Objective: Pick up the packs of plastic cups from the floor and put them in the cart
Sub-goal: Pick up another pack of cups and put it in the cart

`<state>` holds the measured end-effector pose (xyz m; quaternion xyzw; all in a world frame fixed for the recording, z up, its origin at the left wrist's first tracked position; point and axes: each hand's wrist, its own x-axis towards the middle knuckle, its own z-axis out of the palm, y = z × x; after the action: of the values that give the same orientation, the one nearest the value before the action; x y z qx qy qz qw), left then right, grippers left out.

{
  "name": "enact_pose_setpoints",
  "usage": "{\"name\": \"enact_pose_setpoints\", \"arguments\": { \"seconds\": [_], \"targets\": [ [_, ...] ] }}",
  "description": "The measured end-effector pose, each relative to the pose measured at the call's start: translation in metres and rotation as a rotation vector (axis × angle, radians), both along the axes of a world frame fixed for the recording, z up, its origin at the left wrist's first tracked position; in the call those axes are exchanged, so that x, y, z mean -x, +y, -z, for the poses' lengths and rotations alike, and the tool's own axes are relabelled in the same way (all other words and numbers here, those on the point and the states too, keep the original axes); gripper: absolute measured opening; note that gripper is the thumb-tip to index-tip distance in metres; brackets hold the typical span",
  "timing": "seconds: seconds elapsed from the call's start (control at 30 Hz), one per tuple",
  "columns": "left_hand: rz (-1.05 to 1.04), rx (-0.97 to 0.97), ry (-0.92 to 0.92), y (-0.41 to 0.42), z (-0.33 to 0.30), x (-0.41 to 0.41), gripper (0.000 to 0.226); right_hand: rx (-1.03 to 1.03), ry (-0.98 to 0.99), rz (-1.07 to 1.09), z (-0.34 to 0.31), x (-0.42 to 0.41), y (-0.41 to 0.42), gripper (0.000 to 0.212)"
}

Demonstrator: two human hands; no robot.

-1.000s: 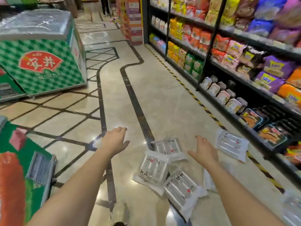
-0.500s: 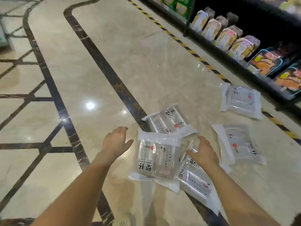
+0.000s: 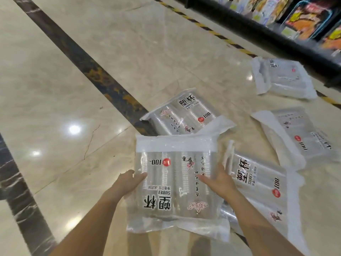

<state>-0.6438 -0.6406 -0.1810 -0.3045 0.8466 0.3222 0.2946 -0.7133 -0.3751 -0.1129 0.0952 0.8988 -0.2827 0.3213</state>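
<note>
A glossy beige marble floor (image 3: 114, 58) with dark inlaid bands runs beside a black store shelf (image 3: 276, 39). In the head view, the left hand (image 3: 127, 183) and right hand (image 3: 218, 180) clasp the sides of one clear plastic pack of cups (image 3: 175, 183). Four more packs lie beyond and right of the grip. The pickup is in hand; next comes lifting toward the cart, which is unseen.
</note>
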Motion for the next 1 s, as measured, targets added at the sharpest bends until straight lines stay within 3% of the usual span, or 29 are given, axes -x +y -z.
{"name": "enact_pose_setpoints", "arguments": {
  "seconds": [0.13, 0.27, 0.43, 0.53, 0.7, 0.77, 0.83, 1.0],
  "targets": [
    [-0.122, -0.077, 0.092, 0.011, -0.021, 0.004, 0.059, 0.02, 0.089, 0.084, -0.019, -0.003, -0.002, 0.087],
    [-0.106, -0.037, 0.292, 0.018, -0.111, 0.04, 0.054, 0.124, 0.177, 0.196, -0.088, 0.016, 0.004, 0.086],
    [-0.039, 0.055, 0.521, 0.043, -0.297, 0.101, 0.065, 0.242, 0.377, 0.36, -0.25, 0.047, 0.03, 0.08],
    [-0.014, 0.018, 0.662, 0.069, -0.427, 0.127, 0.064, 0.292, 0.482, 0.46, -0.374, 0.055, 0.06, 0.077],
    [0.102, -0.083, 0.789, 0.135, -0.64, 0.144, 0.063, 0.366, 0.597, 0.668, -0.577, 0.031, 0.126, 0.089],
    [0.159, -0.144, 0.836, 0.17, -0.716, 0.141, 0.06, 0.36, 0.655, 0.752, -0.649, 0.01, 0.157, 0.071],
    [0.228, -0.216, 0.885, 0.209, -0.778, 0.134, 0.059, 0.329, 0.704, 0.804, -0.715, -0.021, 0.189, 0.053],
    [0.437, -0.342, 0.94, 0.327, -0.872, 0.096, 0.057, 0.223, 0.82, 1.009, -0.807, -0.109, 0.283, 0.066]
  ]
}}
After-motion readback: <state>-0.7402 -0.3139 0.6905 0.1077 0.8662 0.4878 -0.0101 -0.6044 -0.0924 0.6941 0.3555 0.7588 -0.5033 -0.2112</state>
